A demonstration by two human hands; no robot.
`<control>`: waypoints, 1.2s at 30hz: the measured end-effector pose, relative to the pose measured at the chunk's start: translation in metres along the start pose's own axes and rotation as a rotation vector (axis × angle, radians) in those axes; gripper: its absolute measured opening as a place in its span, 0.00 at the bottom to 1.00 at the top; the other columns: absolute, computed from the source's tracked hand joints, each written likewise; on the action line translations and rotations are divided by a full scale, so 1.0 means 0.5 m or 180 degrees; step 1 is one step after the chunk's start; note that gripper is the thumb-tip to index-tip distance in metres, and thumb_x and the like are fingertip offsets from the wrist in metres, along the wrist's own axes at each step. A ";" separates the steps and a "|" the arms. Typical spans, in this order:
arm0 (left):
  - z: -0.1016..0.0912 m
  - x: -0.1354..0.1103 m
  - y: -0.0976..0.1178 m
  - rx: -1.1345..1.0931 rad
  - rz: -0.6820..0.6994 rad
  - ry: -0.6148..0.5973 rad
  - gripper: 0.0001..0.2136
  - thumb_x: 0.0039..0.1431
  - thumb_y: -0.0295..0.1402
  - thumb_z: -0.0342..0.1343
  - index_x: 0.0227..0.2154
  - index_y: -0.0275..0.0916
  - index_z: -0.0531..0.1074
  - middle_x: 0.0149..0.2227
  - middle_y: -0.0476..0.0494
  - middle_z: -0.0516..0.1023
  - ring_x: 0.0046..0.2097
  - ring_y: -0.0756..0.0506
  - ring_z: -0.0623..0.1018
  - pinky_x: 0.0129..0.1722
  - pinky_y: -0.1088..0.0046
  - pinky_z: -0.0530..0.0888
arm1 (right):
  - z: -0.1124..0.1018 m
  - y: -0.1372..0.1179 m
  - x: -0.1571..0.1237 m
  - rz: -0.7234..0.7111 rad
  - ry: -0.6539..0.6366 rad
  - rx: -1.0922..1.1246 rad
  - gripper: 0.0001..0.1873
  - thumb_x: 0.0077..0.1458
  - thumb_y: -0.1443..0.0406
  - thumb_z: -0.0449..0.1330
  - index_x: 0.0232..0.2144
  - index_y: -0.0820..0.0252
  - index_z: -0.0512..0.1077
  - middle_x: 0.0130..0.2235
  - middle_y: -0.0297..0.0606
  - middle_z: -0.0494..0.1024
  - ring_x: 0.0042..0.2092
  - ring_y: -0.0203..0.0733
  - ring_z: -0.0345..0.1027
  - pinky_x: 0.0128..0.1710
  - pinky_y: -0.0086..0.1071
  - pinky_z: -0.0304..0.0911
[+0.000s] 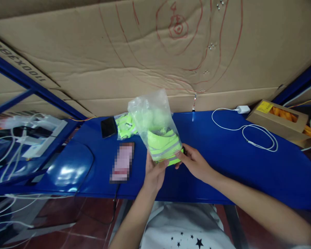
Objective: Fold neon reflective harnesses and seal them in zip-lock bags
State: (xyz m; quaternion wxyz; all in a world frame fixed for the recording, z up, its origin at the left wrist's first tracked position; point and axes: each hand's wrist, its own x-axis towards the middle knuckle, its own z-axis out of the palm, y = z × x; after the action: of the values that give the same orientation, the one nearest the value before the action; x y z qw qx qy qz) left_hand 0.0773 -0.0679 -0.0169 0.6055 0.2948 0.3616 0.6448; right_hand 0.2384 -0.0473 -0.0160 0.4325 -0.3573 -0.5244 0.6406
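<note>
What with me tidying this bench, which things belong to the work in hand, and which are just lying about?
In hand: clear bag with a folded neon vest, gripped by left hand and right hand.
Lying about: second bagged vest, phone, black device, white charger, cardboard box.

A blue table is stretching across the scene, with light glaring off its near left. Creased cardboard sheets scrawled with red lines are forming the far wall, and blue metal struts are crossing them at left. Dark red floor tiles are showing below.
</note>
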 end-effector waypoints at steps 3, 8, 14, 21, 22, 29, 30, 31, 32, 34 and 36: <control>-0.014 0.010 0.010 0.0223 0.0053 -0.0031 0.32 0.37 0.43 0.79 0.49 0.44 0.78 0.49 0.41 0.84 0.50 0.36 0.83 0.50 0.60 0.80 | -0.004 -0.018 -0.002 0.0060 0.0144 -0.0060 0.23 0.52 0.49 0.71 0.39 0.61 0.75 0.32 0.32 0.76 0.28 0.33 0.72 0.29 0.27 0.72; 0.002 0.013 -0.001 0.0654 -0.0067 0.0040 0.23 0.47 0.40 0.76 0.45 0.36 0.82 0.43 0.39 0.86 0.45 0.38 0.85 0.47 0.62 0.81 | -0.001 -0.036 -0.001 0.0370 0.0160 0.0224 0.24 0.44 0.51 0.76 0.35 0.62 0.79 0.30 0.32 0.77 0.29 0.34 0.70 0.29 0.28 0.71; 0.023 -0.004 -0.023 0.0466 -0.0225 0.0273 0.23 0.49 0.39 0.75 0.47 0.37 0.81 0.48 0.40 0.86 0.48 0.40 0.84 0.53 0.63 0.79 | -0.005 -0.041 -0.001 0.0703 0.0234 0.0837 0.24 0.44 0.53 0.77 0.38 0.62 0.80 0.37 0.36 0.82 0.39 0.36 0.75 0.43 0.30 0.71; 0.027 -0.005 -0.028 0.0493 -0.0209 0.0229 0.22 0.51 0.41 0.74 0.47 0.37 0.80 0.46 0.40 0.85 0.50 0.39 0.83 0.50 0.65 0.78 | -0.019 -0.021 0.015 0.0530 0.0389 0.0126 0.24 0.39 0.52 0.78 0.29 0.63 0.77 0.23 0.31 0.77 0.25 0.35 0.71 0.25 0.28 0.68; 0.029 -0.008 -0.031 0.0508 -0.0223 0.0141 0.22 0.53 0.41 0.73 0.49 0.37 0.79 0.48 0.39 0.84 0.52 0.38 0.82 0.52 0.65 0.77 | -0.020 -0.017 0.017 0.0518 0.0508 0.0160 0.25 0.39 0.50 0.78 0.28 0.63 0.77 0.21 0.31 0.76 0.23 0.35 0.71 0.23 0.29 0.68; 0.030 -0.012 -0.038 0.0353 -0.0714 -0.0070 0.24 0.56 0.42 0.71 0.54 0.41 0.77 0.57 0.39 0.80 0.59 0.37 0.78 0.57 0.59 0.77 | -0.024 -0.005 0.019 0.0741 0.0375 0.0540 0.27 0.46 0.47 0.75 0.36 0.64 0.79 0.32 0.39 0.83 0.33 0.41 0.79 0.37 0.36 0.77; 0.026 -0.008 -0.034 0.0298 -0.0787 -0.0032 0.23 0.56 0.42 0.70 0.53 0.41 0.77 0.56 0.38 0.81 0.58 0.37 0.79 0.55 0.60 0.78 | -0.026 -0.003 0.018 0.0769 0.0187 0.0466 0.27 0.48 0.46 0.73 0.38 0.64 0.79 0.34 0.40 0.83 0.35 0.42 0.80 0.38 0.36 0.77; 0.021 -0.003 -0.030 0.0249 -0.0851 -0.0011 0.23 0.56 0.42 0.70 0.52 0.40 0.78 0.54 0.38 0.82 0.56 0.37 0.81 0.53 0.60 0.79 | -0.030 0.000 0.017 0.0765 0.0006 0.0224 0.27 0.51 0.45 0.71 0.38 0.63 0.80 0.35 0.41 0.84 0.36 0.42 0.80 0.38 0.36 0.76; 0.016 0.002 -0.026 0.0208 -0.0917 -0.0013 0.21 0.56 0.42 0.70 0.50 0.39 0.78 0.52 0.38 0.82 0.54 0.38 0.81 0.52 0.60 0.79 | -0.033 0.003 0.016 0.0690 -0.0099 -0.0223 0.26 0.53 0.44 0.69 0.35 0.63 0.79 0.33 0.41 0.83 0.35 0.42 0.79 0.36 0.35 0.75; 0.007 0.009 -0.020 0.0149 -0.1049 -0.0050 0.20 0.55 0.40 0.71 0.48 0.38 0.79 0.50 0.38 0.83 0.52 0.39 0.82 0.50 0.61 0.79 | -0.041 0.005 0.012 0.0244 0.0128 -0.1605 0.27 0.58 0.43 0.64 0.26 0.62 0.76 0.27 0.40 0.80 0.31 0.41 0.76 0.35 0.35 0.71; 0.002 0.012 -0.015 0.0123 -0.1156 -0.0111 0.20 0.55 0.40 0.71 0.49 0.38 0.79 0.52 0.37 0.82 0.54 0.38 0.81 0.49 0.61 0.80 | -0.047 -0.002 0.008 -0.0545 0.0765 -0.2979 0.27 0.59 0.44 0.65 0.25 0.61 0.74 0.29 0.42 0.79 0.35 0.45 0.76 0.40 0.39 0.69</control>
State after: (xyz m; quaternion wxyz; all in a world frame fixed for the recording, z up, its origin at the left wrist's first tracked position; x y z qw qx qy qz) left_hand 0.0817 -0.0617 -0.0231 0.7123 0.2474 0.4107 0.5126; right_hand 0.2585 -0.0349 -0.0199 0.3341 -0.5403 -0.7298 0.2525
